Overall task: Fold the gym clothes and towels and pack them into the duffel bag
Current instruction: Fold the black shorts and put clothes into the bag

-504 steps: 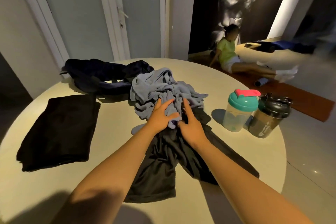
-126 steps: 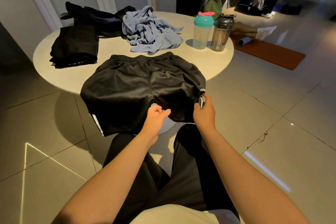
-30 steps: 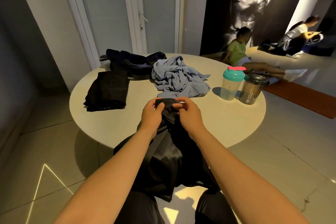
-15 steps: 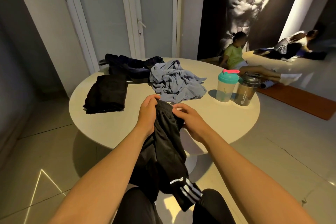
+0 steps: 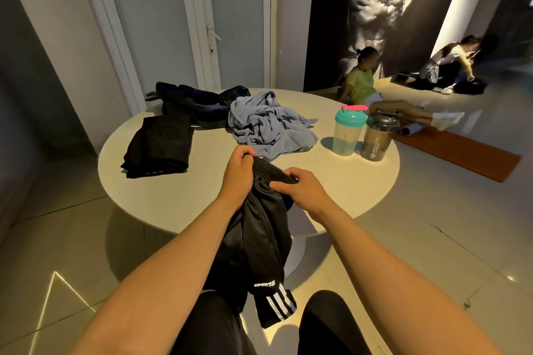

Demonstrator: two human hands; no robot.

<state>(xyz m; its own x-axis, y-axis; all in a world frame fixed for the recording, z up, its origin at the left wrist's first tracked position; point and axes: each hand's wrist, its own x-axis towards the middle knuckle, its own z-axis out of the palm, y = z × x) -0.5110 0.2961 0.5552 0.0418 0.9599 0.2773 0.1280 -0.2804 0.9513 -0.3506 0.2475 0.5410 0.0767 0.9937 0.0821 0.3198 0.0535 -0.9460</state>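
In the head view, the left hand (image 5: pixel 240 170) and the right hand (image 5: pixel 300 189) both pinch the waistband of the black shorts (image 5: pixel 259 239), fingers curled round the elastic. The rest hangs off the near edge of the round table (image 5: pixel 202 196), over the person's lap. The fabric looks light, limp and slick, so a fold may slip. The waistband corners seem the surest hold. Beyond lie a crumpled blue towel (image 5: pixel 268 127), a folded black garment (image 5: pixel 161 147) and a dark navy heap (image 5: pixel 199 104). A teal-lidded shaker (image 5: pixel 349 131) and a dark shaker (image 5: pixel 377 137) stand to the right, well apart.

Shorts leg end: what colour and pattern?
Black shorts with white stripes; head view shows it.
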